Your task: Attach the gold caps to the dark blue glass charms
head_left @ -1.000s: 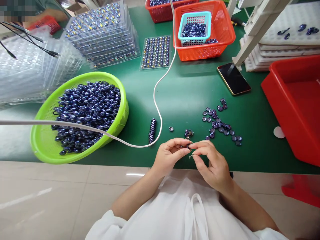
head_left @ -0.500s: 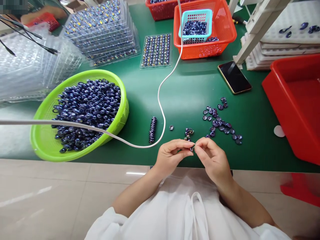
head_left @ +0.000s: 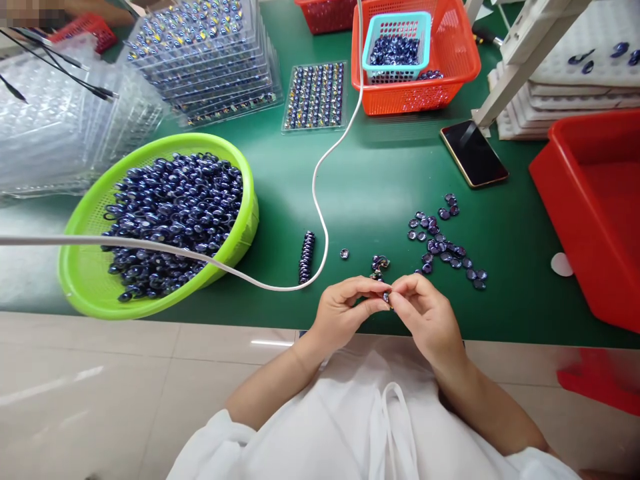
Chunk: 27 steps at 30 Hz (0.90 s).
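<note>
Near the table's front edge, my left hand (head_left: 345,308) pinches a small shiny dark piece (head_left: 386,297) between thumb and fingertips. My right hand (head_left: 428,312) meets it from the other side, its thumb and forefinger also pinched on that piece. The fingers cover most of it, so its exact kind is unclear. Just beyond my fingertips lies a small cluster of shiny parts (head_left: 380,264). A single round dark cap (head_left: 345,254) sits to its left, beside a row of stacked dark caps (head_left: 307,258). Loose purple-blue caps (head_left: 443,247) are scattered to the right.
A green basket (head_left: 250,220) heaped with dark parts stands left, crossed by a white cable (head_left: 320,200). Clear trays (head_left: 270,80), a filled tray (head_left: 315,97) and an orange basket (head_left: 470,63) are behind. A phone (head_left: 474,153) and red bin (head_left: 570,220) are right.
Both hands stay together at nearly the same spot, and the small piece between the fingertips shows slightly more. The whole view has shifted a little.
</note>
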Each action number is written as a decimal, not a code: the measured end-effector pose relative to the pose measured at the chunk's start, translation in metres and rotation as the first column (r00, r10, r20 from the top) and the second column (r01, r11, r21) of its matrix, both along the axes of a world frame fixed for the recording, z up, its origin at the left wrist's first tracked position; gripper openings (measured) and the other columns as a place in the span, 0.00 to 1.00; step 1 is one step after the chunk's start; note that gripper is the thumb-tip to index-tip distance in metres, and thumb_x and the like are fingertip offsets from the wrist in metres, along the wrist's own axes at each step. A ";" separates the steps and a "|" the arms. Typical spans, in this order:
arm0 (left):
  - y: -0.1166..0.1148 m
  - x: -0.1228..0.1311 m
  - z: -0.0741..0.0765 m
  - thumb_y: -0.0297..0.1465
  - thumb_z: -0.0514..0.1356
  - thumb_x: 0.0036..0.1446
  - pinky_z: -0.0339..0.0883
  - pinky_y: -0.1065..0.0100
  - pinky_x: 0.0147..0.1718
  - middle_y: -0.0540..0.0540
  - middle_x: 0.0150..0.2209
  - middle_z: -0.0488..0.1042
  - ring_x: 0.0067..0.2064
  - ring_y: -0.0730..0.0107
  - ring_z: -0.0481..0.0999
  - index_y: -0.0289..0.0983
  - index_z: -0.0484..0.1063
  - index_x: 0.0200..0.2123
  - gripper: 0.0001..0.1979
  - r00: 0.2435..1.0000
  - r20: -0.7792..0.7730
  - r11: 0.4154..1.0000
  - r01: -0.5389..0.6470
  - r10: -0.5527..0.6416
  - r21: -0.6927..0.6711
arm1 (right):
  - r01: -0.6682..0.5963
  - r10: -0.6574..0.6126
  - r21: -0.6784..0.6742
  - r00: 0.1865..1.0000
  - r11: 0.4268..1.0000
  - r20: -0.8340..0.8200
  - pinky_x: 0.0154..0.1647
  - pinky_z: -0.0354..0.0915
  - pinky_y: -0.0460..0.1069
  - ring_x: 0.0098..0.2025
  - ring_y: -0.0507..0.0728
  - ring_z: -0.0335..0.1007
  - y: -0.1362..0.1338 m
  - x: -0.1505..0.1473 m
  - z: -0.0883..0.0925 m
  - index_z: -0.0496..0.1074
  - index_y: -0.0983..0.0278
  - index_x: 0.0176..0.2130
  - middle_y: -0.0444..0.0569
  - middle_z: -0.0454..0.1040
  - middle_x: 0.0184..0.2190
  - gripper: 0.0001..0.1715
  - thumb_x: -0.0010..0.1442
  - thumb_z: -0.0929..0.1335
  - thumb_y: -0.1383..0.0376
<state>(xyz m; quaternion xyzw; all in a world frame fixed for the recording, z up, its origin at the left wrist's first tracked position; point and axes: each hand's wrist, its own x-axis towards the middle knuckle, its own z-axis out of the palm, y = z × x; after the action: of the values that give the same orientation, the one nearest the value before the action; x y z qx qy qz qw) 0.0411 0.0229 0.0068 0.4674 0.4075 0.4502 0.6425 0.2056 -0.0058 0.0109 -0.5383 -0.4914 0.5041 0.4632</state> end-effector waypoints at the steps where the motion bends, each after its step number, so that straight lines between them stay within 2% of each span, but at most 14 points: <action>1: 0.000 0.000 0.000 0.30 0.73 0.51 0.77 0.65 0.39 0.45 0.36 0.82 0.36 0.66 0.80 0.40 0.84 0.38 0.09 1.000 -0.011 1.000 0.000 0.000 -0.009 | -0.002 0.002 -0.004 1.000 1.000 0.004 0.34 0.67 0.46 0.33 0.52 0.69 0.000 0.000 0.000 0.69 0.60 0.36 0.43 0.72 0.31 0.07 0.66 0.68 0.61; 5: 0.001 0.000 0.001 0.31 0.74 0.50 0.75 0.67 0.38 0.46 0.33 0.82 0.35 0.67 0.79 0.41 0.85 0.36 0.08 0.996 -0.088 0.998 -0.025 0.030 0.050 | 0.000 0.000 -0.006 1.000 1.000 0.020 0.34 0.67 0.46 0.32 0.52 0.69 0.002 0.002 -0.001 0.69 0.60 0.35 0.43 0.71 0.31 0.07 0.66 0.68 0.61; 9: -0.002 0.000 0.005 0.32 0.70 0.55 0.74 0.66 0.38 0.44 0.34 0.82 0.36 0.66 0.79 0.43 0.85 0.41 0.09 0.984 -0.177 0.995 -0.016 0.034 0.103 | -0.026 0.027 -0.015 0.997 1.000 0.066 0.33 0.67 0.46 0.32 0.52 0.69 0.006 0.004 0.001 0.68 0.60 0.35 0.42 0.71 0.30 0.06 0.65 0.68 0.61; 12: -0.004 0.000 0.010 0.32 0.70 0.56 0.74 0.67 0.37 0.44 0.34 0.82 0.35 0.66 0.79 0.41 0.84 0.43 0.11 0.975 -0.218 0.995 -0.006 0.029 0.101 | -0.043 0.040 0.013 0.986 0.999 0.162 0.34 0.66 0.47 0.32 0.52 0.69 0.010 0.005 0.004 0.68 0.60 0.35 0.42 0.71 0.29 0.06 0.64 0.69 0.62; 16: -0.004 0.002 0.014 0.33 0.69 0.56 0.77 0.67 0.37 0.44 0.35 0.82 0.34 0.67 0.81 0.38 0.84 0.41 0.10 0.986 -0.164 0.998 -0.032 0.023 -0.050 | -0.081 0.069 0.046 0.970 0.996 0.231 0.36 0.66 0.47 0.32 0.52 0.69 0.014 0.007 0.005 0.68 0.60 0.33 0.42 0.71 0.29 0.07 0.65 0.68 0.63; 21: -0.002 0.006 0.017 0.33 0.71 0.52 0.79 0.66 0.38 0.45 0.34 0.84 0.31 0.68 0.82 0.36 0.84 0.39 0.11 0.996 -0.064 0.956 -0.076 0.061 -0.283 | -0.101 0.090 0.048 0.977 0.994 0.192 0.38 0.67 0.48 0.35 0.53 0.71 0.011 0.015 -0.001 0.72 0.59 0.38 0.43 0.74 0.33 0.06 0.67 0.67 0.60; 27: 0.002 0.004 0.020 0.34 0.71 0.52 0.79 0.65 0.35 0.44 0.32 0.84 0.29 0.69 0.81 0.34 0.83 0.38 0.12 0.995 -0.060 0.943 -0.097 0.082 -0.319 | -0.079 0.027 0.221 0.973 0.972 0.230 0.44 0.69 0.52 0.42 0.57 0.73 -0.001 0.025 -0.009 0.73 0.57 0.43 0.47 0.75 0.39 0.05 0.66 0.68 0.64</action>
<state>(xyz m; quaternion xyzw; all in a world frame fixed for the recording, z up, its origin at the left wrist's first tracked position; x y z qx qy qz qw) 0.0452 0.0251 0.0270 0.3478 0.5106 0.3956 0.6795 0.2308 -0.0063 0.0015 -0.5219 -0.6098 0.3919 0.4496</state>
